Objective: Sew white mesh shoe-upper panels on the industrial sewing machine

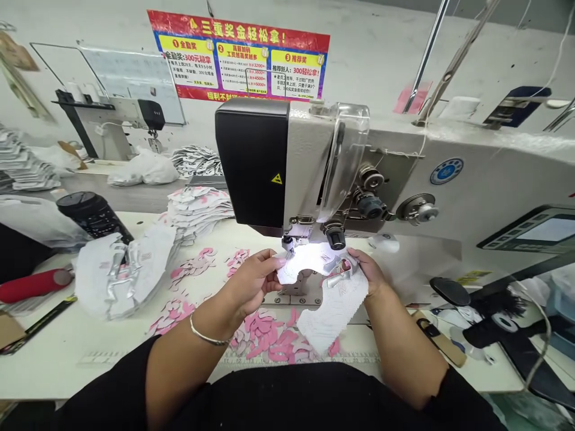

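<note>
A white shoe upper piece [335,305] with silver trim lies across the bed of a sewing machine [309,155], lit brightly under the needle. My left hand [256,281] pinches its left end between thumb and fingers, just beside the presser foot [288,244]. On the other side my right hand [365,272] grips the upper's right edge, with the fingers partly hidden behind it. The rest of the piece hangs towards me over several pink cut pieces [260,332].
A stack of white uppers [200,206] stands behind, and another upper [123,272] lies at left near a black bottle [92,209] and a red-handled tool [36,286]. A ruler strip [242,361] runs along the front. Tape and dark tools [505,323] lie at right.
</note>
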Tool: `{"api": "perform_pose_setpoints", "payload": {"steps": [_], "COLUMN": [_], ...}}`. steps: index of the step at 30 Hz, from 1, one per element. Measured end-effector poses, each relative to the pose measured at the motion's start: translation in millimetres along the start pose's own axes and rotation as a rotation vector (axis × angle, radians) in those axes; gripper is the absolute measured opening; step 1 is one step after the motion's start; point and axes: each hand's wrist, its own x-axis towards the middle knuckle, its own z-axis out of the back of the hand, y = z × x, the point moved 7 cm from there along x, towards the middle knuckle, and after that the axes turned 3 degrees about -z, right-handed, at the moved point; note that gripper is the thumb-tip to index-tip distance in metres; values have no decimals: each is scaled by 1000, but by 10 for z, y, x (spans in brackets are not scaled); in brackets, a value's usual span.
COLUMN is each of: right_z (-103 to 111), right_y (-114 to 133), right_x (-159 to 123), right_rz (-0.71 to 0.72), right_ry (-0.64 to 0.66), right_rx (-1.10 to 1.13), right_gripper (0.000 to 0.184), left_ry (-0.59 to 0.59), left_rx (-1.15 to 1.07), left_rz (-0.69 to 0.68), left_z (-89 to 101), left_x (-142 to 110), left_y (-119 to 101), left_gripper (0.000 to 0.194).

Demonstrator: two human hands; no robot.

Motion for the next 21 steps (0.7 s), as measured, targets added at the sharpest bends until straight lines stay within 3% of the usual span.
{"api": "perform_pose_setpoints", "payload": {"steps": [3, 6, 10, 13, 15, 21], "right_z": [54, 136, 390, 550, 599, 609], "right_y": [-63, -129, -226, -375, -461, -640], "right_x": [-20, -141, -440, -663, -786, -1023], "right_rz": [0, 12, 89, 51, 31, -16], "right_ry": [-44, -71, -167, -192, -190, -212], "right_rx": [29, 49, 20, 13, 18, -47], "right_gripper": [25, 35, 25, 15, 16, 22], "left_ry": [46, 22, -190, -342, -379, -238], "left_rx": [43, 194, 497, 768, 945, 1266], "left_rz": [4, -66, -204, -155, -90, -61], "left_z": [15, 204, 787, 1223, 1389, 1353], "left_x": [-40, -120, -360, -614, -758, -909], "left_y": [4, -64, -215, -189, -89, 280], "left_gripper": [25, 26, 27, 26, 25, 21]}}
